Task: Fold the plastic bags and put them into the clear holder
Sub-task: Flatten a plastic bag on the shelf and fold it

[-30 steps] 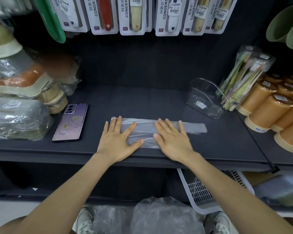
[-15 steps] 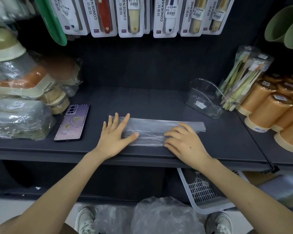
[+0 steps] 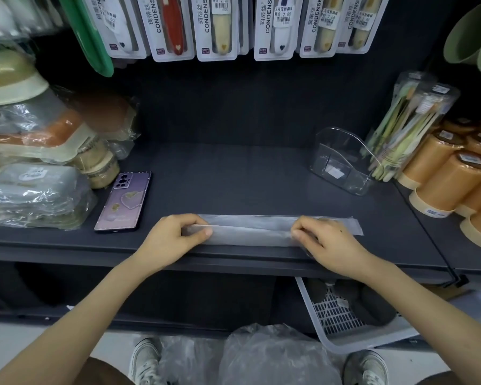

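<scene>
I've got the left grip and right grip each pinching the folded plastic bag. It lies flat between them, at the front of the shelf.

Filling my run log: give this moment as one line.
left hand: pinches plastic bag | right hand: pinches plastic bag | clear holder: apart, far right

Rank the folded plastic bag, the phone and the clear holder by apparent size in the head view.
1. Folded plastic bag: largest, a long strip.
2. Clear holder: looks a little bigger than the phone, but it sits farther back, so these two are unsure.
3. The phone.
</scene>
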